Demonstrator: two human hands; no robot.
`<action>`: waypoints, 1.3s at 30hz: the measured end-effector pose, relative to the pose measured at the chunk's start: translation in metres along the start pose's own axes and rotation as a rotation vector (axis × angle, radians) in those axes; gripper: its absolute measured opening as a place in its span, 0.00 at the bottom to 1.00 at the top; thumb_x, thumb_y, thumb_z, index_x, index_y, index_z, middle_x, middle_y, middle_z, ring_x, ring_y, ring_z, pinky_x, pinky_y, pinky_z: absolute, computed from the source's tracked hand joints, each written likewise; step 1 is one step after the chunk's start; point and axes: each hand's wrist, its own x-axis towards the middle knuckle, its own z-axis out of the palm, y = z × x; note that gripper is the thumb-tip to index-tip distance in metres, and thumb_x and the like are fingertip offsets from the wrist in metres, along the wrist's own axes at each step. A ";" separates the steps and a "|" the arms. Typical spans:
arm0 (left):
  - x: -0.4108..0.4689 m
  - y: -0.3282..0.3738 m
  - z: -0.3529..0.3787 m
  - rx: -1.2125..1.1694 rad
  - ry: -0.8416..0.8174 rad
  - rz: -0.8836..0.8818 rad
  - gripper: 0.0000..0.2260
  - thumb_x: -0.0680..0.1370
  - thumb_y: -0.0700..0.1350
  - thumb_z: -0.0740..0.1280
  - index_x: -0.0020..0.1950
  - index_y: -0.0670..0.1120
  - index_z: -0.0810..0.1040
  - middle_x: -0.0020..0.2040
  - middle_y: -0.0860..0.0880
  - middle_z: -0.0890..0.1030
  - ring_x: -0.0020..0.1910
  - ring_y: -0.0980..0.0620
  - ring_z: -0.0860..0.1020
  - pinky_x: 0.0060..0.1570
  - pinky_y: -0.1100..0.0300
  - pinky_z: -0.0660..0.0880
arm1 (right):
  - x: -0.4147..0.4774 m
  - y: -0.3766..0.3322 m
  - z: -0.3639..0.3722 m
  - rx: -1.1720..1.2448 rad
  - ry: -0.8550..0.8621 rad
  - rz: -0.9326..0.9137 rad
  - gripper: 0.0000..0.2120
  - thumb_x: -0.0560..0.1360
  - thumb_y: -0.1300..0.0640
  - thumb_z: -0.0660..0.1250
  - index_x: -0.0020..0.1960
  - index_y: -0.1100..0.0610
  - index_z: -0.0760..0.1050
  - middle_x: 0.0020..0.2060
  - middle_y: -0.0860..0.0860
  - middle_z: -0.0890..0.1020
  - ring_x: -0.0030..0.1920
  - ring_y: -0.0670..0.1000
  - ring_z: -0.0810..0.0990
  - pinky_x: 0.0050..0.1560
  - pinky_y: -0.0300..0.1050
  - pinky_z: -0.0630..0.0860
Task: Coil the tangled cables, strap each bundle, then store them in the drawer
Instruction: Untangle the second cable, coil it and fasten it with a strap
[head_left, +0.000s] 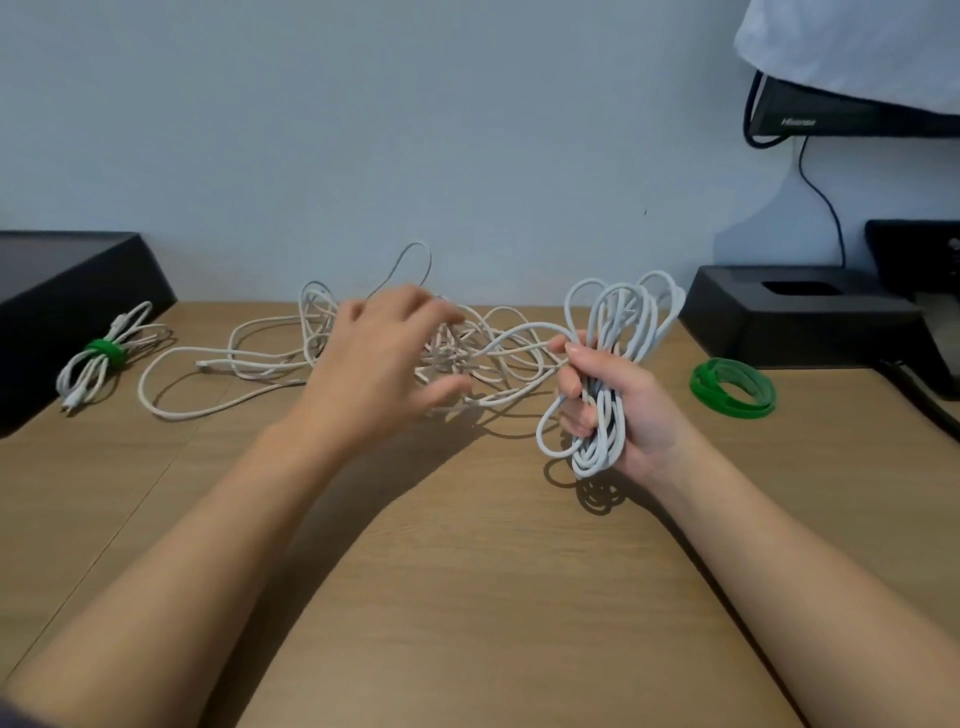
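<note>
Head view: right hand (623, 410) grips coil (629, 312); left hand (384, 358) spread over tangle (501, 356) at rear of desk (467, 545).

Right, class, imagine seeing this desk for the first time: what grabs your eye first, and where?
The messy tangle of white cables sprawled across the middle of the desk, with the open left grip over it. Just right of that, the right grip holds a half-wound coil upright. A bright green strap roll lies at the right, a strapped bundle at the left.
</note>
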 end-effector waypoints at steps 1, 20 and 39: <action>0.001 -0.001 0.006 0.094 -0.004 0.081 0.20 0.71 0.60 0.71 0.58 0.51 0.79 0.56 0.48 0.75 0.56 0.46 0.74 0.56 0.50 0.65 | 0.000 -0.001 0.000 0.000 -0.001 -0.001 0.06 0.75 0.58 0.64 0.47 0.58 0.79 0.28 0.50 0.77 0.21 0.45 0.70 0.21 0.36 0.67; 0.022 -0.025 0.034 0.111 0.063 -0.391 0.04 0.74 0.43 0.66 0.48 0.46 0.76 0.47 0.44 0.78 0.47 0.40 0.77 0.47 0.50 0.66 | 0.000 -0.007 -0.004 0.070 -0.068 -0.070 0.08 0.74 0.58 0.64 0.43 0.55 0.82 0.25 0.49 0.76 0.20 0.44 0.70 0.21 0.35 0.65; 0.003 -0.048 0.028 -0.998 0.136 -0.966 0.14 0.82 0.43 0.61 0.37 0.44 0.78 0.22 0.53 0.73 0.19 0.56 0.67 0.21 0.67 0.63 | -0.002 -0.014 -0.005 0.218 0.167 -0.117 0.09 0.73 0.57 0.64 0.39 0.55 0.81 0.25 0.47 0.73 0.21 0.44 0.67 0.21 0.35 0.64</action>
